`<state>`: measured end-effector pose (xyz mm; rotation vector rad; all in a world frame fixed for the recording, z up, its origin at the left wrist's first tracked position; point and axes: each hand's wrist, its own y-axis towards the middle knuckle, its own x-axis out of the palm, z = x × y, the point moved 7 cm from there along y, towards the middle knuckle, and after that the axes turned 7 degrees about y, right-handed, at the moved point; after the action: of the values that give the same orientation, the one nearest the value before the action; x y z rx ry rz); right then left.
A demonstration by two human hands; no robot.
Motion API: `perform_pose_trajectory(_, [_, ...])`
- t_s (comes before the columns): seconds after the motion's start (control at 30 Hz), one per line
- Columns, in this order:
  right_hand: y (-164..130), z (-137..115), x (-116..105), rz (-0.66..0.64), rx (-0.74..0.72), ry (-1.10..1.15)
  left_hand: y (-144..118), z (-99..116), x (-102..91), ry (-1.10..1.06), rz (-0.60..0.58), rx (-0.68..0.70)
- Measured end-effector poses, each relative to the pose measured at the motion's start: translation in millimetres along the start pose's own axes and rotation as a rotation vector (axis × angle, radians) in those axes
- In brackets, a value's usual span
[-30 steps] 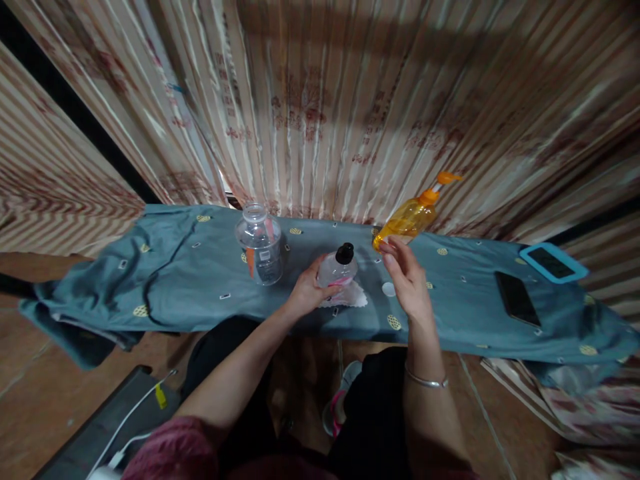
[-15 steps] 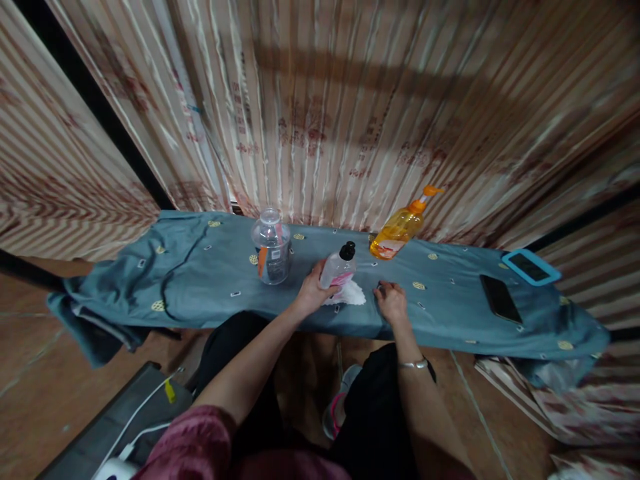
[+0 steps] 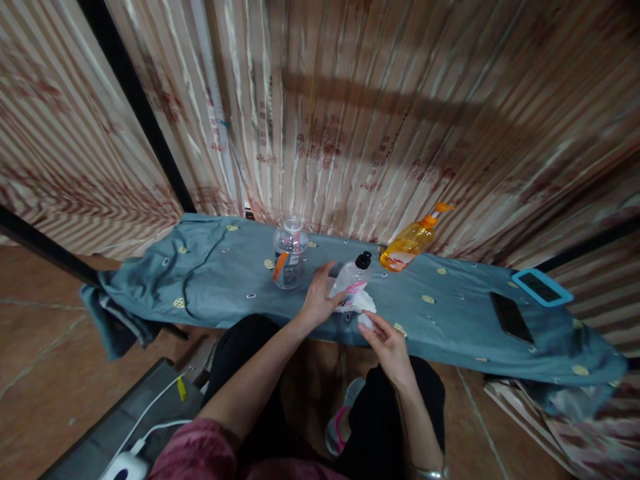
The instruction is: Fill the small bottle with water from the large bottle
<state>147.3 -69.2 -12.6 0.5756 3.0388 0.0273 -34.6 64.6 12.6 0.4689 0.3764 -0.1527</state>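
Note:
A clear bottle with a black cap [image 3: 354, 272] and a pink-marked label stands on the bench, with my left hand [image 3: 320, 298] around its left side, thumb across the front. White tissue [image 3: 369, 300] lies crumpled at the bottle's base. Between the thumb and fingers of my right hand [image 3: 390, 345] is a small whitish piece that looks like tissue; whether it joins the rest I cannot tell. To the left of my left hand stands an uncapped clear plastic bottle [image 3: 294, 270] with an orange label. An orange pump bottle [image 3: 407, 245] leans at the back.
A patterned blue-green cloth [image 3: 225, 273] covers the narrow bench. At its right end lie a black phone [image 3: 511, 317] and a blue-framed device [image 3: 543, 287]. A striped curtain hangs behind. Low on the left, a white charger [image 3: 127, 465] with cables sits on a dark surface.
My right hand has moved left and nearer to me, and now pinches the whitish piece. My left hand stays at the black-capped bottle, its index finger more extended. The view has shifted slightly.

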Motion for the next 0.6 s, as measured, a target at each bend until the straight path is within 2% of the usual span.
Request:
perform_pose_trajectory(0.1, [-2.3,-10.8,20.2,-0.038,0.008,0.019,-3.4,8.5,-12.5,0.044,0.032,0.083])
perform_pose_trajectory(0.2, [0.8,-19.1,37.1,-0.071,-0.020,-0.013,-5.9,25.5,-26.7,0.124,0.058,0.202])
perform_pose_trajectory(0.3, [5.0,-32.4,53.5,-0.115,-0.072,-0.076,-6.1,48.9,-50.7,0.230,0.169,0.329])
perform_pose_trajectory(0.37, [9.2,-50.3,65.1,-0.154,-0.129,-0.138,-2.3,58.8,-71.0,0.285,0.272,0.355])
perform_pose_trajectory(0.47, [23.0,-94.9,85.0,-0.212,-0.275,-0.293,10.3,53.9,-101.2,0.261,0.426,0.280])
perform_pose_trajectory(0.53, [39.6,-129.8,101.9,-0.245,-0.394,-0.437,21.2,36.6,-114.3,0.211,0.499,0.165])
perform_pose_trajectory(0.6, [61.4,-160.6,123.0,-0.281,-0.506,-0.608,31.2,14.3,-118.0,0.145,0.529,0.043])
